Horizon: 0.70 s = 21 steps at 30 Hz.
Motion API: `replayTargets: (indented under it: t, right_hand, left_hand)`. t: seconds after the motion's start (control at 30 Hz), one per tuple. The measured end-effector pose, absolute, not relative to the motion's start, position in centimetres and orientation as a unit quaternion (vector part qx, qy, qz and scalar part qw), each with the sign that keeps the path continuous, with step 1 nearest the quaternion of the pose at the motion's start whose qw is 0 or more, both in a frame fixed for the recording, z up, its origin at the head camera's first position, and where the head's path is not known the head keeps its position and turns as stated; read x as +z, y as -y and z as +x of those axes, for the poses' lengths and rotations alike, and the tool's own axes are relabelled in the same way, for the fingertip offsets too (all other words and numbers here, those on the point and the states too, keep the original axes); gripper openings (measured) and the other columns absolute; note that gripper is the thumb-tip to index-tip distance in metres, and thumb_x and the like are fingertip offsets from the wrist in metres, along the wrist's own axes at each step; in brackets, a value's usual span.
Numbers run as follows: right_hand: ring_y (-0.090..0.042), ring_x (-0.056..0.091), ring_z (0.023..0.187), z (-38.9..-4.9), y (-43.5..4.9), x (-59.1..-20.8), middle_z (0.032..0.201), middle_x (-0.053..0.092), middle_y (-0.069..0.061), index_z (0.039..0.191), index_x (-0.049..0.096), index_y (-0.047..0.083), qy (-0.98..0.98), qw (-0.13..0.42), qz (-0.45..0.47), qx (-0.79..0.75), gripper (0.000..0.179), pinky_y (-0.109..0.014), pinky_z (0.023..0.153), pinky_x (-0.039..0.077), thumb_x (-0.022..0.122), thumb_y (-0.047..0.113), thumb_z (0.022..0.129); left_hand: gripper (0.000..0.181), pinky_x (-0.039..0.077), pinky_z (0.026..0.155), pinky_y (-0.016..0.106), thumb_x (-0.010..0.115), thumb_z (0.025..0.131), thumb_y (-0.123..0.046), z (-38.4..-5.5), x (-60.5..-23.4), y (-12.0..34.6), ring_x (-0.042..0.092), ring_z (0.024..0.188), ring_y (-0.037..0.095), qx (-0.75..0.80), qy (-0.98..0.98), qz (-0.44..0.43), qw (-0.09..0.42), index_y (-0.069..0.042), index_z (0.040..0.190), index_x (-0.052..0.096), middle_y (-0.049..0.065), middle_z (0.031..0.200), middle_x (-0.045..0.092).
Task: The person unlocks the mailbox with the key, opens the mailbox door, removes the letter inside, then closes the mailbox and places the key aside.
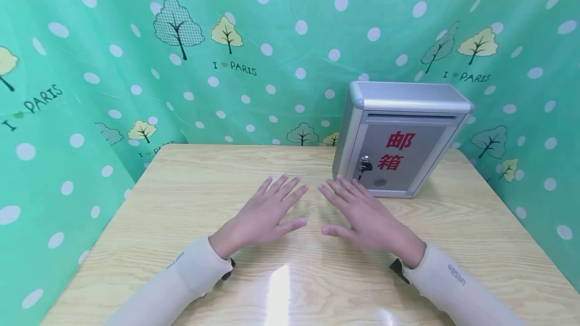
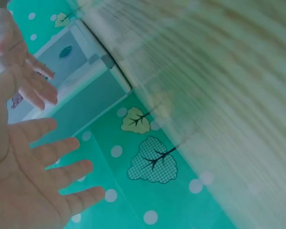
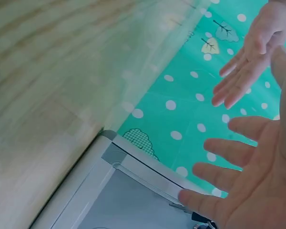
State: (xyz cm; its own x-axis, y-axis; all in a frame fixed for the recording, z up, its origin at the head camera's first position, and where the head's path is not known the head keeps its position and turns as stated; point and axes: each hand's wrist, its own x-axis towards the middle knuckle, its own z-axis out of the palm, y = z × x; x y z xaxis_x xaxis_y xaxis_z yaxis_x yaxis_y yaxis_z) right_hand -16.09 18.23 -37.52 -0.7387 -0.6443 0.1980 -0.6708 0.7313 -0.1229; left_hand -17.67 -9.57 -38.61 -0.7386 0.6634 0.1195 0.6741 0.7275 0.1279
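Both hands hover over the middle of the wooden table, palms down with fingers spread and nothing held. The left hand points forward and inward. Opposite it, the right hand is nearest to a silver-grey metal mailbox, its fingertips overlapping the box's lower left corner in the head view; whether they touch cannot be told. The upright box has red characters on its front door, a slot near the top, and a key hanging in the lock at the door's left side. In the left wrist view, the bare palm shows.
The light wood table carries the mailbox at its back right. A green dotted curtain with printed trees hangs behind and along both sides. Light reflects off the table's front.
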Motion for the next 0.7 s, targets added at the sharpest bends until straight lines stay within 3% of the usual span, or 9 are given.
replayTargets:
  t: [0.13, 0.23, 0.47, 0.7]
  right_hand:
    - [-0.037, 0.050, 0.138, -16.2, -18.2, -37.1, 0.151, 0.053, -0.014, 0.151, 0.050, 0.010, 0.916, 0.096, 0.372, 0.119, 0.074, -0.061, 0.115, 0.041, 0.057, 0.062, 0.098]
    - [-0.031, 0.062, 0.124, -16.3, -18.4, -37.0, 0.138, 0.064, -0.011, 0.141, 0.061, 0.009, 0.901, 0.126, 0.395, 0.128, 0.062, -0.055, 0.108, 0.050, 0.062, 0.053, 0.099]
    - [-0.024, 0.072, 0.097, -17.7, -19.7, -37.1, 0.112, 0.075, -0.008, 0.124, 0.070, 0.004, 0.831, 0.272, 0.460, 0.152, 0.042, -0.042, 0.085, 0.062, 0.064, 0.038, 0.102]
    - [-0.024, 0.071, 0.075, -19.1, -21.0, -37.0, 0.092, 0.074, -0.010, 0.112, 0.073, -0.001, 0.772, 0.400, 0.466, 0.164, 0.038, -0.041, 0.064, 0.063, 0.056, 0.033, 0.106]
  left_hand:
    - [0.073, 0.017, 0.127, 0.059, 0.045, 0.105, -0.059, -18.0, -38.6, 9.5, 0.018, 0.155, 0.036, -0.115, 0.926, -0.357, 0.043, -0.019, 0.163, 0.026, 0.009, 0.169, 0.024]
    - [0.072, 0.023, 0.125, 0.058, 0.050, 0.104, -0.055, -18.3, -38.4, 9.5, 0.024, 0.153, 0.037, -0.147, 0.923, -0.353, 0.046, -0.018, 0.162, 0.030, 0.010, 0.167, 0.028]
    - [0.068, 0.038, 0.118, 0.057, 0.057, 0.103, -0.049, -19.7, -37.2, 9.0, 0.039, 0.146, 0.035, -0.198, 0.914, -0.349, 0.061, -0.016, 0.160, 0.036, 0.010, 0.161, 0.039]
    - [0.063, 0.040, 0.119, 0.048, 0.058, 0.104, -0.043, -21.4, -36.4, 7.8, 0.043, 0.144, 0.028, -0.269, 0.893, -0.356, 0.061, -0.013, 0.157, 0.040, 0.007, 0.156, 0.046]
